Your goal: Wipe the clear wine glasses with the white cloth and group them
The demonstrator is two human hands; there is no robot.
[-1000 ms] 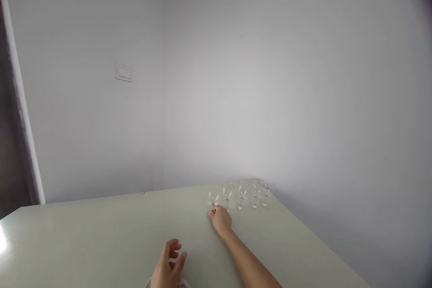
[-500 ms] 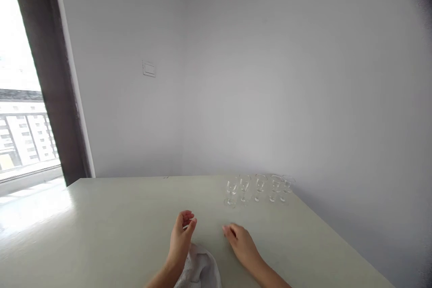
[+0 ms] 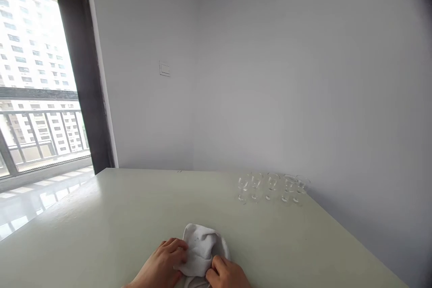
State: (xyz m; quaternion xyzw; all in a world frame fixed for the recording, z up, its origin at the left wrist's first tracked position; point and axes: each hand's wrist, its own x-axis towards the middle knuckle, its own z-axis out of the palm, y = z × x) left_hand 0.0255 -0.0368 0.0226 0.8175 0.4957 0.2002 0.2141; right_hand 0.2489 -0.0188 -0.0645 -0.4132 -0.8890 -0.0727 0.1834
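- Both hands are on the white cloth [image 3: 202,247], which lies bunched on the pale bench [image 3: 101,225] at the near edge, well apart from the row of glasses.
- The left hand [image 3: 162,266] rests on the cloth's left side; its fingers [image 3: 177,246] are close together and curled onto the fabric, pressing or pinching it.
- The right hand [image 3: 227,273] grips the cloth's near right corner; its fingers [image 3: 216,264] are folded shut on a fold of the fabric.
- To gather the cloth well, I judge it best to keep both grips low and snug, so the loose top hump does not flop open, and to lift it straight off the bench rather than drag it.
- A firm pinch through several layers should hold better than a grip on 1 edge alone.
- The cloth looks soft and thick, like a small towel, plain white with faint specks, and crumpled into a rounded mound with deep folds between the 2 hands.
- It looks dry, though that cannot be told for certain.
- The 5 small stemmed glasses [image 3: 270,186] stand upright in a line far beyond the cloth and to its right, close to the grey wall [image 3: 303,76].
- They are clear and appear empty.
- A window [image 3: 33,76] with a dark frame is far to the left of the cloth.
- A small wall switch [image 3: 164,69] sits high above and beyond the cloth.
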